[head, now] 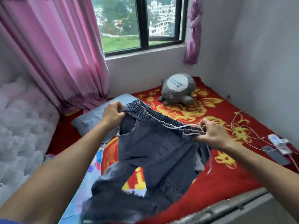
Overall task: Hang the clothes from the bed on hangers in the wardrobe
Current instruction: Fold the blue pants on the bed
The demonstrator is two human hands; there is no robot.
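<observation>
Denim trousers [155, 149] — elasticated waistband, left hand [112, 113], right hand [212, 135] gripping

Pink curtain [53, 54], dark-framed window [142, 23], grey walls [258, 62]

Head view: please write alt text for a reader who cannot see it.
The left hand and right hand hold grey-blue drawstring trousers up by the elastic waistband, over a red floral blanket. A grey plush toy lies beyond, under a window with a pink curtain.
</observation>
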